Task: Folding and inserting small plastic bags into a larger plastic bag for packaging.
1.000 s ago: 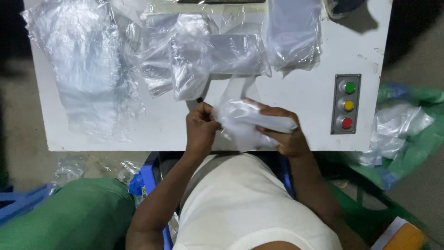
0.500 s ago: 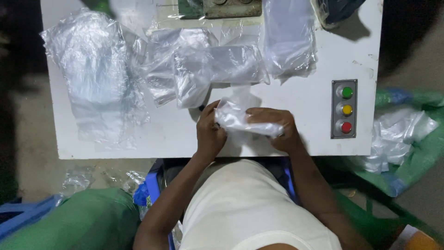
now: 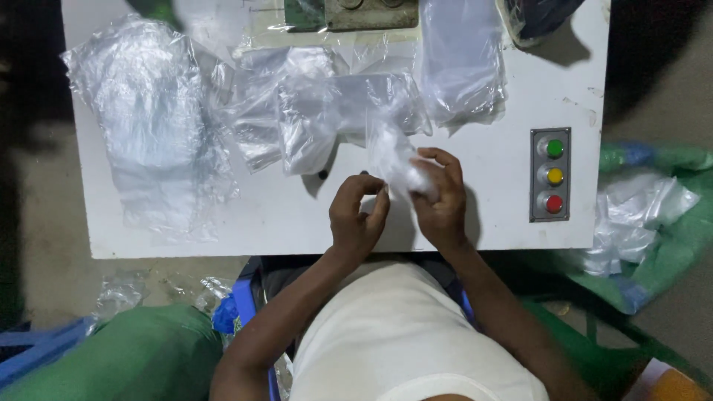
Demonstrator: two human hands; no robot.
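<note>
White bench under both hands: left hand (image 3: 358, 215) curls loosely, holding nothing, just beside the right hand (image 3: 440, 199), whose fingers pinch a crumpled clear plastic bag (image 3: 394, 157) that runs up and away, leftward beyond its fingertips.

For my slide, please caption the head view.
Right hand grips a clear plastic bag over a white table; left hand beside it.

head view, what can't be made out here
- Machine part at the table's far side: cut off by the top edge.
- Right hand's palm side: hidden behind the hand, so its grip on the bag is unclear.
- Left hand's fingertips: too small to tell whether they pinch film.
</note>
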